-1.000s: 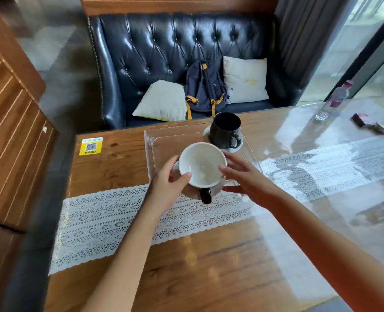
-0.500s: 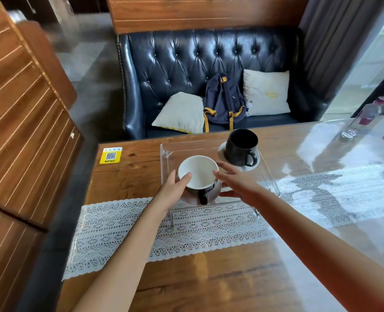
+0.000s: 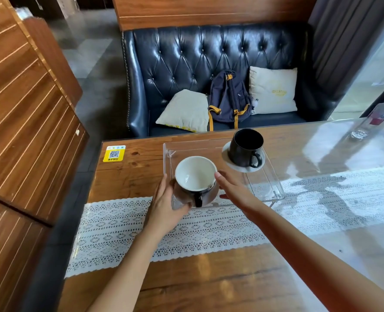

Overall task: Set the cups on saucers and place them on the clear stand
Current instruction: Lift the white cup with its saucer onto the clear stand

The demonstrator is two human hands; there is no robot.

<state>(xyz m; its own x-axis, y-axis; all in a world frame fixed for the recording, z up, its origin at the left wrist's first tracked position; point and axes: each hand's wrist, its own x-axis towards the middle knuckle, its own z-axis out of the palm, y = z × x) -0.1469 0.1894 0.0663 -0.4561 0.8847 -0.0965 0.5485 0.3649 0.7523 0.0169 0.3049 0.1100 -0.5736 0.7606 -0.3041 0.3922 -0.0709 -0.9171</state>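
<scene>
A clear stand (image 3: 268,186) sits on the wooden table (image 3: 209,280). At its back right a black cup (image 3: 245,149) stands on a white saucer (image 3: 228,162). At the front left, a cup with a white inside (image 3: 194,173) and a black handle sits on a dark saucer (image 3: 209,195). My left hand (image 3: 164,206) grips that saucer's left edge, thumb beside the cup. My right hand (image 3: 233,191) is at the saucer's right side with fingers apart, thumb tip near the cup's rim. I cannot tell whether it touches.
A white lace runner (image 3: 130,235) crosses the table in front of the stand. A yellow QR sticker (image 3: 114,153) lies at the far left corner, a clear bottle (image 3: 370,122) at far right. A dark leather sofa (image 3: 197,64) with a backpack (image 3: 229,97) stands behind.
Both hands carried the white-inside cup on its saucer forward and down onto the stand's front left. My right hand's fingers have loosened and drawn back from the saucer.
</scene>
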